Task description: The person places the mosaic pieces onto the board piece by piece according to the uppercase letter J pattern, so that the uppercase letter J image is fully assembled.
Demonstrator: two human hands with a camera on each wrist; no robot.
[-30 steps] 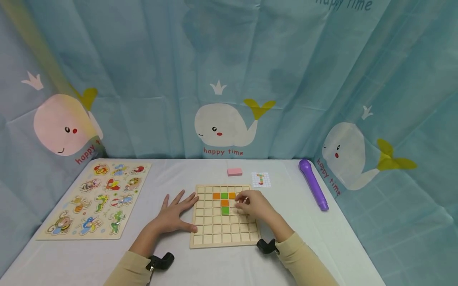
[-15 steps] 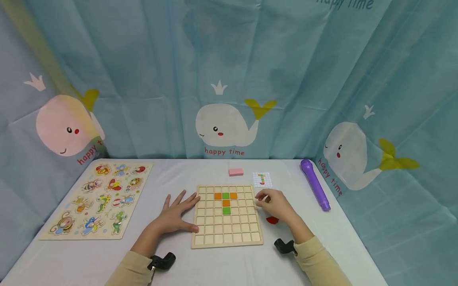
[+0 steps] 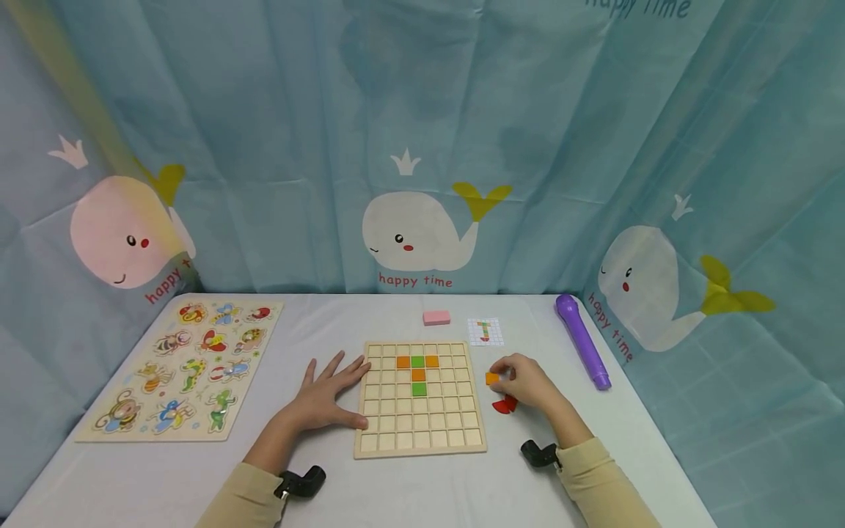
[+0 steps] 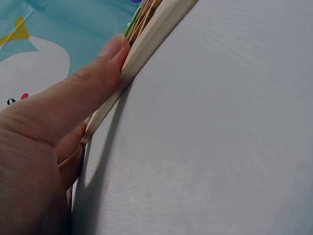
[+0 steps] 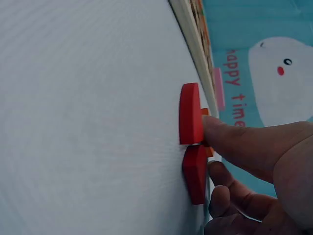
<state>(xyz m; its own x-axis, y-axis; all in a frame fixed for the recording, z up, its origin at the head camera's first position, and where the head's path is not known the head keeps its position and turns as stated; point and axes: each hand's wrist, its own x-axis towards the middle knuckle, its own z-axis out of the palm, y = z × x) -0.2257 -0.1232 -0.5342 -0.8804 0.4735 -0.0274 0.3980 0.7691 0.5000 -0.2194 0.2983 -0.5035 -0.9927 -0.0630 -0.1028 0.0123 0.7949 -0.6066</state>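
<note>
In the head view, my left hand (image 3: 328, 402) lies with spread fingers at the left edge of a wooden grid board (image 3: 419, 442), its thumb on the rim. Orange and green square blocks (image 3: 419, 389) form a T shape in the board's cells. Right of the board, my right hand (image 3: 526, 381) pinches an orange square block (image 3: 491, 378) between thumb and forefinger. Two red curved-edge blocks (image 3: 502, 406) lie just below that hand. The right wrist view shows the red blocks (image 5: 190, 115) standing in front of the thumb and partly hiding the orange one.
A small pattern card (image 3: 485, 332) and a pink block (image 3: 436, 317) lie behind the board. To the right is a purple microphone-shaped stick (image 3: 584, 343). An insect puzzle board (image 3: 158, 433) lies on the left. Whale-printed curtains (image 3: 422, 231) enclose the white table.
My right hand has moved from over the board to the right, down to the orange block beside it. That block and the red ones have come into view. The left hand stays put.
</note>
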